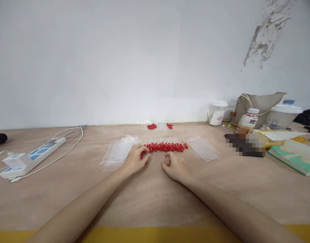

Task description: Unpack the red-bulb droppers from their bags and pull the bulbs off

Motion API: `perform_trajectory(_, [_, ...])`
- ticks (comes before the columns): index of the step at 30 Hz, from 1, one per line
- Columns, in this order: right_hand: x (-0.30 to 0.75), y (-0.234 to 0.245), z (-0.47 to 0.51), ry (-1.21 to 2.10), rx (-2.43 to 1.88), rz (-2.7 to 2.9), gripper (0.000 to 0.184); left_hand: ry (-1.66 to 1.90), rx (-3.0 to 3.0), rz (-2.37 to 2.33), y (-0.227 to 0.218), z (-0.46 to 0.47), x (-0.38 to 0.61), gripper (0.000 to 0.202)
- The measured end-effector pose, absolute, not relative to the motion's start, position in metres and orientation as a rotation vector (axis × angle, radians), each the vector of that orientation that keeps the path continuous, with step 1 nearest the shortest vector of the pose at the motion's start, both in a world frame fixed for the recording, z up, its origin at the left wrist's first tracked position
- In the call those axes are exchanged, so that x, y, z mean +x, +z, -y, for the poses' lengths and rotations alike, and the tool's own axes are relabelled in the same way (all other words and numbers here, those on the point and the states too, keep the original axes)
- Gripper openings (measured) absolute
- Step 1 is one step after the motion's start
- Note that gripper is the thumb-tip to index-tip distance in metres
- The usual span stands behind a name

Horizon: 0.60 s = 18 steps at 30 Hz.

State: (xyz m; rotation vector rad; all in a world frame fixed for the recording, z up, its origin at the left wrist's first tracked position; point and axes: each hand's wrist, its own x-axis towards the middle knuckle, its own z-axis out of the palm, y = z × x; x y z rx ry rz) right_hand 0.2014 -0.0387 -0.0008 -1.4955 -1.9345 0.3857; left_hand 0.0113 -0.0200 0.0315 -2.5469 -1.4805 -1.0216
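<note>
A row of thin white sticks with red tips (167,147) lies across the middle of the table, tips toward me. At the row's left end, my left hand (134,159) curves its fingers around a few of these sticks. Their red tips show between thumb and forefinger and just below the thumb. My right hand (176,167) rests in front of the row with its fingers curled closed; whatever may be inside is hidden. Left of the row is a stack of clear zip bags (114,152), close to my left hand. More clear bags (203,148) lie to the right.
By the wall are bags with red-tipped pieces (152,126). A white power strip (35,155) with cables lies left. On the right stand a paper cup (217,113), a bottle (247,121), a grey bag (261,104), a larger lidded cup (281,116) and a green tissue pack (291,157).
</note>
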Motion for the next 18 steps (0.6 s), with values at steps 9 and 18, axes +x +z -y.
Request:
perform_trajectory(9, [0.208,-0.005,0.036,0.407,-1.383,2.031,0.029,-0.767,-2.702,1.281,0.041,-0.037,0.058,0.025])
perform_trajectory(18, [0.201,-0.011,0.031,0.346,-1.432,1.964,0.028,-0.719,-2.718,1.228,0.033,-0.049,0.063,0.012])
